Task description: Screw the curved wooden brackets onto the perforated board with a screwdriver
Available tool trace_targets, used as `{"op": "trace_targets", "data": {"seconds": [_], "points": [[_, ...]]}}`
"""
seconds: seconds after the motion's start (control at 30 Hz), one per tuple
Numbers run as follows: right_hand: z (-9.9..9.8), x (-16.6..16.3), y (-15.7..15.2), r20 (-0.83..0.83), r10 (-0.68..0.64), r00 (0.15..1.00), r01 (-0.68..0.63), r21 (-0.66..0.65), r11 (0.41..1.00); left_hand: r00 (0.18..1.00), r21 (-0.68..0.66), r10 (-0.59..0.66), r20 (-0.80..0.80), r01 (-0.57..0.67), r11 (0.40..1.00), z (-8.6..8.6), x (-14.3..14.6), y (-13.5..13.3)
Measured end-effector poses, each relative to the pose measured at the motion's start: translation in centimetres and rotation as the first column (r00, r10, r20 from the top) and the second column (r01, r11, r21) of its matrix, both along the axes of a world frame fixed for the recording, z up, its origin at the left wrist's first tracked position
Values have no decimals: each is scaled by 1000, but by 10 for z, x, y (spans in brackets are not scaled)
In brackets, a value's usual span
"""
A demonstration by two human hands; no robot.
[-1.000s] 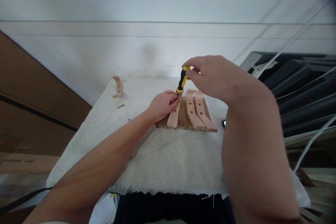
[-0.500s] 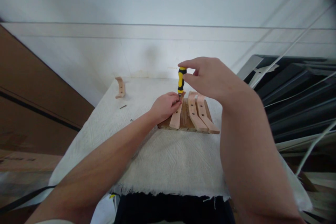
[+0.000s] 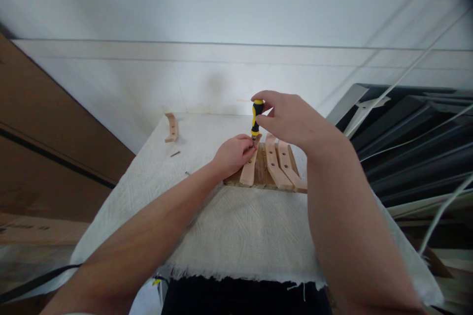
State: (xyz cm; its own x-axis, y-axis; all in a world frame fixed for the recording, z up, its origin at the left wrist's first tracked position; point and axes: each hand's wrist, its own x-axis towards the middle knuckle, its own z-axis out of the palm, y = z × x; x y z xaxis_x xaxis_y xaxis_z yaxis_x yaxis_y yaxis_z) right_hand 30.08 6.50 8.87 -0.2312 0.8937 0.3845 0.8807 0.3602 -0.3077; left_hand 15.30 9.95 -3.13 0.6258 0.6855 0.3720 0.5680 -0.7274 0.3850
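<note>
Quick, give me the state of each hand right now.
Left hand: closed, pinching at the tip of the yellow-and-black screwdriver on the pale wooden slat.
Right hand: closed on the screwdriver's handle.

The short screwdriver with a yellow and black handle looks like smooth moulded plastic with a slight sheen. The dark brown slatted wooden board shows visible grain and a matt finish. On it, the three pale curved wooden strips are bare, sanded smooth and unvarnished, as is the loose pale curved wooden piece. The off-white woven cloth over the worktop is matt, with a quilted, textured weave and a frayed front edge. The white wall is smooth and matt.
</note>
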Motion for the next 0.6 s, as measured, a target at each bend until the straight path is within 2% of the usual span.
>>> {"op": "trace_targets", "data": {"seconds": [0.13,0.3,0.6], "points": [[6,3,-5,10,-45,999,45,-10,999,1000,5,20,15,-21,1000,0,1,-1],[2,2,2,-27,-144,989,145,49,988,998,-3,65,-3,-65,998,3,3,-7],[0,2,-1,-91,47,995,-48,-6,999,996,6,84,41,-84,996,2,2,-10]]}}
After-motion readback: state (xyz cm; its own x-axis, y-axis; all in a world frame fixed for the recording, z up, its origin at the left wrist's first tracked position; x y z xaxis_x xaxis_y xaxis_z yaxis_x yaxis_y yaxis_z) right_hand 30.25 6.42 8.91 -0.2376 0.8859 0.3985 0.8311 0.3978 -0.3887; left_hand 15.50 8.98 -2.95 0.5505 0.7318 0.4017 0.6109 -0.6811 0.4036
